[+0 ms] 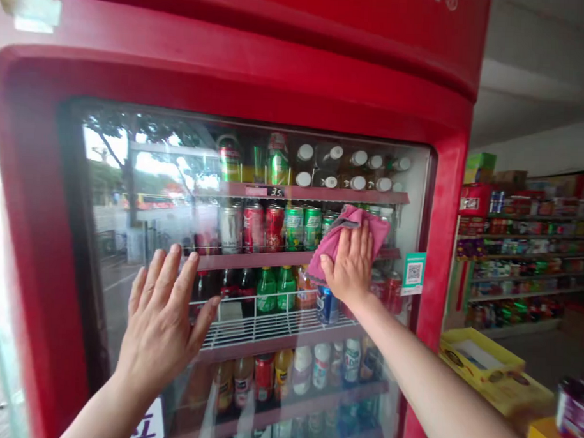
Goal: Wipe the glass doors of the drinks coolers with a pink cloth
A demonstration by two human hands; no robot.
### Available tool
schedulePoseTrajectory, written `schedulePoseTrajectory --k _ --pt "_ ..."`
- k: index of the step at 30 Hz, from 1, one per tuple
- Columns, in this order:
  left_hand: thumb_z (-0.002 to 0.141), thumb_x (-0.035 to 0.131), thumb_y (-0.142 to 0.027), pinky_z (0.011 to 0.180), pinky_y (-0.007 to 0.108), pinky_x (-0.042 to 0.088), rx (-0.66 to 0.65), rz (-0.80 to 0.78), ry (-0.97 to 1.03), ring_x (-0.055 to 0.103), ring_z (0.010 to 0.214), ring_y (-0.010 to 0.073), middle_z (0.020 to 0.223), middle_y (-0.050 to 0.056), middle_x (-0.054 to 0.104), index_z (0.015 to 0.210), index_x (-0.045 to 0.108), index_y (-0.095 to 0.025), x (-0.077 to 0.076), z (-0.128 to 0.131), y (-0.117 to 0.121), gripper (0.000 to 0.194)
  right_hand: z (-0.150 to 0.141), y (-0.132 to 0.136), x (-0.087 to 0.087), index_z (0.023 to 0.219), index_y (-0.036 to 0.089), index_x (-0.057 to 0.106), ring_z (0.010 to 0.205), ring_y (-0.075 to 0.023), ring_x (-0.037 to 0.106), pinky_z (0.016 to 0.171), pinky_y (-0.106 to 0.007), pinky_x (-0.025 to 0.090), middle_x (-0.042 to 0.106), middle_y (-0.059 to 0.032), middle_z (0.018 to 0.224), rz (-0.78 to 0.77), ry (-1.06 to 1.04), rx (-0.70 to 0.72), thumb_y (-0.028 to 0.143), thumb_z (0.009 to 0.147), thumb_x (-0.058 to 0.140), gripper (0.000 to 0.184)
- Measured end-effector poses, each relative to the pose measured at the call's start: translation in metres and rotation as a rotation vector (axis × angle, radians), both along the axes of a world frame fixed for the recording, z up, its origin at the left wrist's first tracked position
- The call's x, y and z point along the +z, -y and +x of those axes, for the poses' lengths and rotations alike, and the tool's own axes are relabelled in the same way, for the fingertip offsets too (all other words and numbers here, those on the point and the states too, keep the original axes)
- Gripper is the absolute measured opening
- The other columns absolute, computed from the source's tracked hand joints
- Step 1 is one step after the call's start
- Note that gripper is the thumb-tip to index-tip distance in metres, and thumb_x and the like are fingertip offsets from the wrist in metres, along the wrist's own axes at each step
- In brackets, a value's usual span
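Note:
My right hand (350,266) holds a pink cloth (336,243) flat against the glass door (173,342) of a red drinks fridge (259,58). Its fingers are pressed together over the cloth. My left hand (162,307) is raised at the left part of the door, fingers stretched and thumb apart, holding nothing. Whether its palm touches the glass I cannot tell. Behind the glass, cans (274,228), green bottles (276,289) and other drinks stand on several shelves. A blue can (326,306) shows just below the cloth.
A green-and-white QR code sticker (413,273) is on the door's right side. Yellow boxes (488,360) stand to the right of the fridge, with purple packages (575,411) nearby. Stocked store shelves (525,262) are further back. Trees and a street reflect in the glass.

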State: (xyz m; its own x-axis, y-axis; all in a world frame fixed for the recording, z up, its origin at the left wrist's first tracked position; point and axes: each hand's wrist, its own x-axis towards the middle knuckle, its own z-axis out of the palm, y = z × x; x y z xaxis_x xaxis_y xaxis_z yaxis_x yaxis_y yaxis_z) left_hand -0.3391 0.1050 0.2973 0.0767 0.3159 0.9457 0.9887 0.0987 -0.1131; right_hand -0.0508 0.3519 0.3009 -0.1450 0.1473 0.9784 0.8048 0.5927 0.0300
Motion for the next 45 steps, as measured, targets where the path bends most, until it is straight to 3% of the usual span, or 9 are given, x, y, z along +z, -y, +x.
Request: schedulePoseTrajectory --k 5,9,15,23,30,36,41,45 --pt "0.107 0.063 -0.041 0.144 0.06 0.02 -0.022 0.011 0.0 0.018 0.178 0.0358 0.19 0.013 0.022 0.182 0.018 -0.028 -0.014 -0.026 0.012 0.088 -0.087 0.047 0.006 0.179 0.003 0.02 0.175 -0.0512 0.009 0.136 -0.077 0.024 0.009 -0.0311 0.189 0.018 0.053 0.074 0.053 0.105 0.06 0.098" --pt "0.107 0.064 -0.039 0.144 0.055 0.021 -0.042 0.028 -0.028 0.017 0.178 0.034 0.19 0.013 0.022 0.181 0.019 -0.025 -0.02 -0.045 0.024 0.088 -0.137 0.078 0.018 0.179 0.004 0.018 0.176 -0.0513 0.007 0.137 -0.078 0.022 0.008 -0.0298 0.189 0.008 0.033 0.095 0.053 0.104 0.063 0.101" --pt "0.106 0.064 -0.035 0.145 0.049 0.017 -0.1 0.043 -0.003 0.015 0.179 0.0311 0.19 0.014 0.022 0.18 0.023 -0.019 -0.027 -0.061 0.046 0.086 -0.2 0.12 0.023 0.177 0.003 0.027 0.176 -0.0497 0.008 0.14 -0.073 0.019 0.016 -0.029 0.188 -0.004 0.089 0.111 0.055 0.102 0.068 0.101" --pt "0.105 0.066 -0.033 0.146 0.047 0.015 -0.172 0.051 0.046 0.014 0.179 0.0304 0.19 0.014 0.024 0.179 0.027 -0.016 -0.031 -0.083 0.074 0.085 -0.274 0.167 0.022 0.18 0.012 0.026 0.177 -0.0444 0.013 0.142 -0.067 0.018 0.024 -0.0222 0.189 0.005 0.168 0.19 0.063 0.102 0.069 0.103" --pt "0.104 0.067 -0.033 0.146 0.054 0.022 -0.258 0.021 0.111 0.02 0.178 0.0339 0.19 0.013 0.022 0.18 0.023 -0.021 -0.047 -0.105 0.091 0.089 -0.325 0.206 0.004 0.179 0.014 0.03 0.177 -0.0366 0.018 0.143 -0.059 0.023 0.03 -0.0165 0.188 0.087 0.266 0.263 0.05 0.111 0.056 0.081" --pt "0.104 0.064 -0.035 0.146 0.066 0.018 -0.259 0.008 0.184 0.018 0.177 0.0396 0.192 0.005 0.016 0.182 0.018 -0.029 -0.058 -0.114 0.095 0.09 -0.337 0.221 -0.008 0.18 0.013 0.027 0.178 -0.0338 0.016 0.145 -0.055 0.025 0.025 -0.0129 0.19 0.02 0.358 0.241 0.05 0.115 0.049 0.077" --pt "0.104 0.063 -0.036 0.144 0.073 0.021 -0.163 -0.007 0.172 0.019 0.177 0.044 0.193 0.003 0.012 0.182 0.014 -0.034 -0.06 -0.106 0.096 0.092 -0.314 0.21 -0.008 0.18 0.018 0.03 0.178 -0.0296 0.017 0.147 -0.052 0.02 0.021 -0.0091 0.191 0.054 0.471 0.297 0.052 0.12 0.033 0.069" --pt "0.104 0.065 -0.033 0.144 0.074 0.021 -0.138 0.002 0.164 0.017 0.177 0.0447 0.193 0.006 0.013 0.182 0.014 -0.031 -0.063 -0.083 0.087 0.093 -0.283 0.192 -0.014 0.18 0.018 0.03 0.178 -0.027 0.021 0.145 -0.051 0.025 0.021 -0.0077 0.191 0.095 0.519 0.331 0.047 0.121 0.029 0.065"
